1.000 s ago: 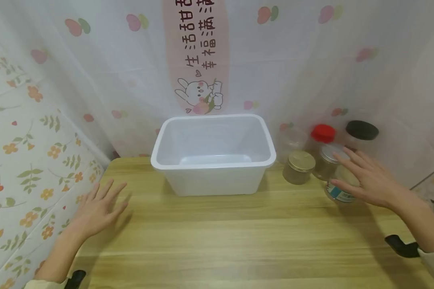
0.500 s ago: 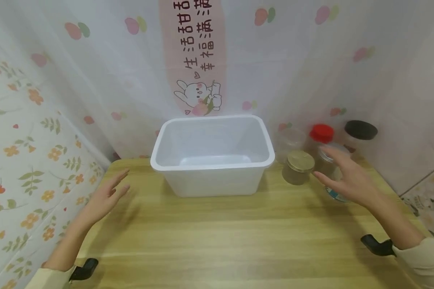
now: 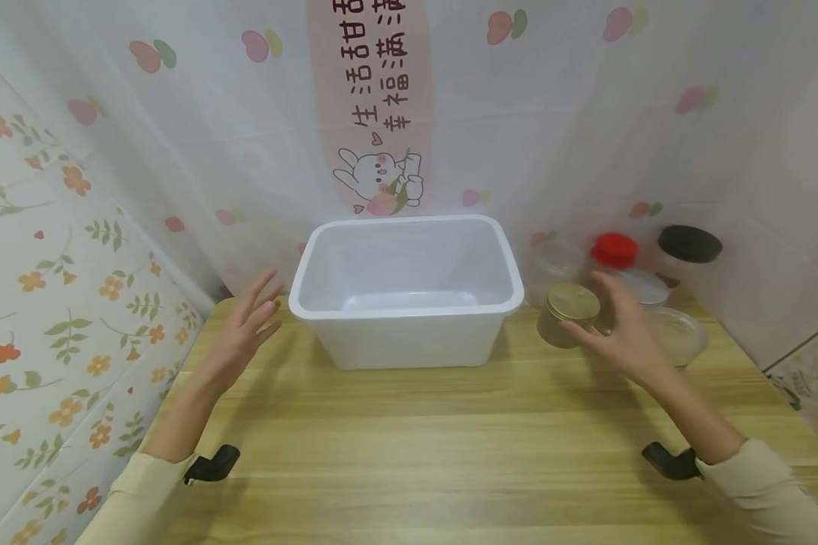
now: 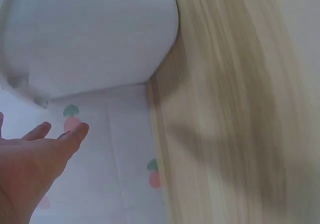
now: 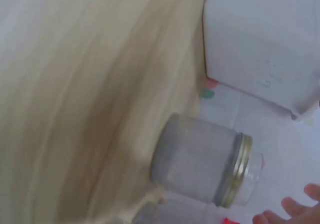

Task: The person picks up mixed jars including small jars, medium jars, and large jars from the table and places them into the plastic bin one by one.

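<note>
In the head view my left hand (image 3: 240, 333) is held up beside the left wall of a white plastic bin (image 3: 409, 337), fingers loosely spread, holding nothing. My right hand (image 3: 623, 337) hovers by a clear jar with a gold lid (image 3: 572, 301), thumb and forefinger apart at its right side. The right wrist view shows that jar (image 5: 197, 156) standing on the table, with fingertips (image 5: 290, 206) off its lid end. Seen from the left wrist, the fingers (image 4: 75, 136) are apart from the bin wall (image 4: 100, 38).
Several more jars crowd the back right: one with a red lid (image 3: 615, 250), one with a black lid (image 3: 690, 244), a silver-lidded one (image 3: 644, 288) and a clear-topped one (image 3: 678, 337). A printed curtain (image 3: 245, 151) hangs behind the wooden table (image 3: 409, 454).
My left hand has moved right and up toward the bin. My right hand has moved left from above the clear-topped jar to the gold-lidded jar. The bin and jars have stayed put.
</note>
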Available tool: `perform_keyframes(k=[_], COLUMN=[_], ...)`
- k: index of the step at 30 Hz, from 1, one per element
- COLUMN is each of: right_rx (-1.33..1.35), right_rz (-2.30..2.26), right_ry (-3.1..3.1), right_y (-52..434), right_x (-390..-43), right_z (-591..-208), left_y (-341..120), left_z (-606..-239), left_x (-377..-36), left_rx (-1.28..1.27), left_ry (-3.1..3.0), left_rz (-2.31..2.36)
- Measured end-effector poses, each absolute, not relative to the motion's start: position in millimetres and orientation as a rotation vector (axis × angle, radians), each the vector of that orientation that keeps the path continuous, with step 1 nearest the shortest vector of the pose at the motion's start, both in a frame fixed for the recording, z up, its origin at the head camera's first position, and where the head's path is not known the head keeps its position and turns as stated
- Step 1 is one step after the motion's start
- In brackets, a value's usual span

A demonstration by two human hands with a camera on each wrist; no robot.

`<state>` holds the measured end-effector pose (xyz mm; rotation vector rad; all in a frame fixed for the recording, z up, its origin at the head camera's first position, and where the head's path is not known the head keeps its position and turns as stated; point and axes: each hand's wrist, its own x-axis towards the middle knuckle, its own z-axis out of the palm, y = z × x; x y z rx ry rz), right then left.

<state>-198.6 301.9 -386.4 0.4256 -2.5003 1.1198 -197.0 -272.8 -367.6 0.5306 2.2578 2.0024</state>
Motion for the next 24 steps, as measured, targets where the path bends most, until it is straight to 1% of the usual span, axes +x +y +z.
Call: perform_keyframes(k=[9, 24], right_rx=[0.226, 0.186], right_rz=[1.135, 1.165], right_ry=[-2.529, -2.551], right_y=[291, 294], right_x=[-203, -214], right_z=[-403, -428], left_y=[-255, -249], left_z=[-371, -377], left_x=[-211, -218], left_rx=[0.633, 0.615], left_ry=[2.306, 2.360], left_rz=[1.962, 1.923])
